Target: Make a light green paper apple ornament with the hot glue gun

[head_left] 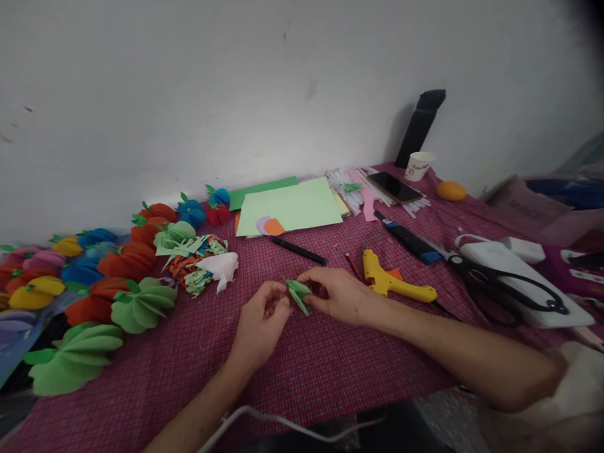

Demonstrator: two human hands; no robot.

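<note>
Between my two hands is a small green folded paper piece (298,295), with several thin layers, held just above the checked tablecloth. My right hand (342,297) pinches it from the right with thumb and fingers. On its other side my left hand (262,322) is closed, its fingertips pressed together at the paper's left edge. A yellow glue gun (392,280) lies to the right of my right hand. Beyond my hands is a dark pen (298,249) with a blue end.
Several layered paper pumpkins (142,305) crowd the left side, beside a pile of paper shreds (196,261). Coloured sheets (291,203) lie at the back. To the right are black scissors (505,284), a cutter (410,238), a phone (395,186), a paper cup (419,166) and an orange fruit (451,191).
</note>
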